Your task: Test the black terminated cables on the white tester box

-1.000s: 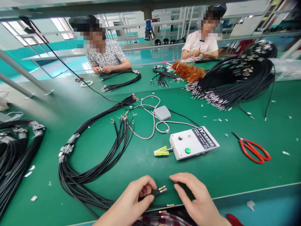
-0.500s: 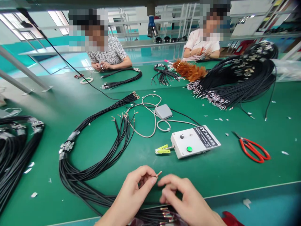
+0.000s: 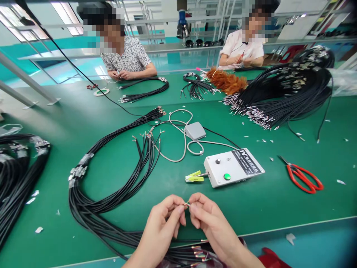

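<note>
My left hand point(image 3: 164, 221) pinches the stripped end of a thin black cable point(image 3: 186, 203) just above the green table's front edge. My right hand point(image 3: 208, 219) meets it from the right, fingertips closed on the cable's bare tip. Below the hands lies a bundle of black cables with coloured stripped ends point(image 3: 195, 255). A long loop of black cables point(image 3: 92, 208) runs off to the left of my left hand. A white test box point(image 3: 234, 167) with a green button and a yellow-green clip point(image 3: 193, 177) stands just beyond my hands.
Red-handled scissors point(image 3: 304, 176) lie at the right. A grey foot pedal point(image 3: 195, 130) with a grey cord sits mid-table. Big heaps of black cables lie at far right point(image 3: 284, 93) and far left point(image 3: 16, 171). Two other people work cables at the table's far side, beside an orange duster point(image 3: 227, 82).
My hands have risen from the table edge and come together. The right hand, apart from the cable a second ago, now pinches its tip; the left holds one wire end instead of several.
</note>
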